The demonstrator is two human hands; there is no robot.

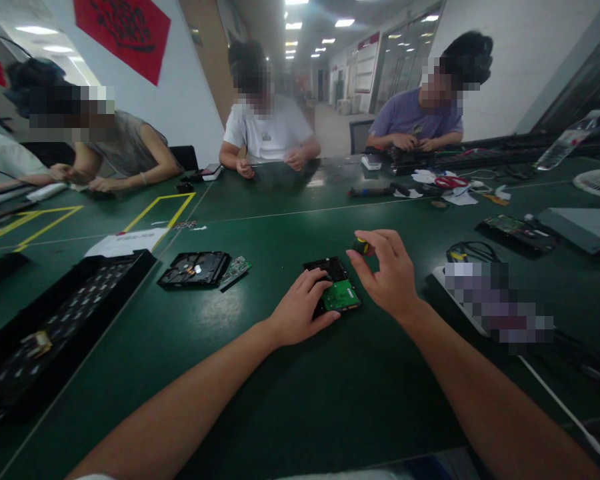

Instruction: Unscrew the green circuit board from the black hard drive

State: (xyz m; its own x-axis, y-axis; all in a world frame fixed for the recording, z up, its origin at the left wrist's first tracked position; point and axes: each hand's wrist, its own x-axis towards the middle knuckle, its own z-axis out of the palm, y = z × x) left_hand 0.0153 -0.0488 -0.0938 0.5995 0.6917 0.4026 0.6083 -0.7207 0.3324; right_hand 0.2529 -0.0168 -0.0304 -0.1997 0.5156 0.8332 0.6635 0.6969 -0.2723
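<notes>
A hard drive [341,294] with its green circuit board facing up lies on the table in front of me. My left hand [303,305] grips it from the left, fingers over its top and thumb along the near edge, hiding part of it. Just above the drive's right side, my right hand [389,272] pinches a dark screwdriver handle with yellow on it [361,246] between thumb and fingers; its shaft cannot be made out. Another hard drive [194,269] rests further left, with a loose circuit board [235,272] beside it.
A long black tray [70,320] stands on the left, small pieces inside. To the right are a white-edged device [460,303], cables [473,252], another drive [517,233] and a grey box [580,230]. Several people sit across the green table [260,407]; a plastic bottle [570,141] leans far right.
</notes>
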